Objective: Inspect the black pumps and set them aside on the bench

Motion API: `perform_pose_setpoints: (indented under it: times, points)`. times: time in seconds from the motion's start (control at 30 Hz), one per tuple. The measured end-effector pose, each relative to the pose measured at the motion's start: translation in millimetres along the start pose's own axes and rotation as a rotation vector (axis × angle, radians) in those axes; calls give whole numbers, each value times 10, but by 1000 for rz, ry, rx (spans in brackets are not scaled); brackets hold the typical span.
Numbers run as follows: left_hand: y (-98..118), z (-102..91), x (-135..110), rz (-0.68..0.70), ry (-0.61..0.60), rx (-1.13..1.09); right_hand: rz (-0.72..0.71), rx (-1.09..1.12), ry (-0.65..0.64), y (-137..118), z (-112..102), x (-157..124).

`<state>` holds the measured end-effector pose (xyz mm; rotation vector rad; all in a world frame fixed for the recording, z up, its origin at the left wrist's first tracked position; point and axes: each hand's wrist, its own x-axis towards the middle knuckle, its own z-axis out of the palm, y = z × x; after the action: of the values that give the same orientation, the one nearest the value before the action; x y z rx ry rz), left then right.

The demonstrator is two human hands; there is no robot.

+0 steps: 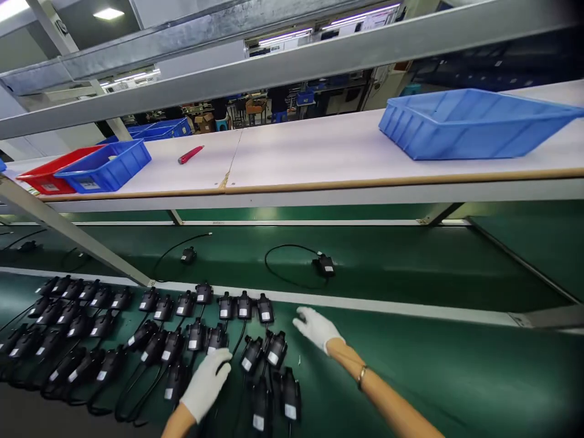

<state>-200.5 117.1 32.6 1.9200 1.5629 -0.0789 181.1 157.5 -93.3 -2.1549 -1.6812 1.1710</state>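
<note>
My right hand (316,329), in a white glove, hovers over the green work surface (410,365) with its fingers stretched out and nothing in them. It is to the right of the rows of black cabled modules (277,349), apart from them. My left hand (207,383), gloved too, lies over the middle of these rows, its thumb apart from the fingers. Beside its fingertips is a black module (216,338) with a white label; whether they touch cannot be seen. Several such modules fill the left side, most with labels, their black cables (132,389) trailing toward me.
Behind a pale rail (365,308), a green belt (410,261) carries a black module (324,266) with a curled cable and another module (188,255). Above runs a white shelf (292,152) with blue bins (474,131), a red bin (50,179) and a red pen-like tool (190,154).
</note>
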Motion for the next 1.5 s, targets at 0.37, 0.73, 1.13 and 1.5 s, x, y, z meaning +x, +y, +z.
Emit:
perform_pose_setpoints:
  times: [0.37, 0.73, 1.13, 1.5]
  points:
    - [-97, 936, -1191, -68, -121, -643, -116, -7, -114, -482, 1372, -1462]
    - [820, 753, -559, -69, -367, -1176, -222, 113, 116, -902, 263, -2100]
    - [1825, -364, -1072, 193, -937, -1743, -703, 368, 235, -1778, -1153, -3158]
    - [1837, -523, -1444, 388, 176, -1175, -652, 346, 387, -1836, -640, -3108]
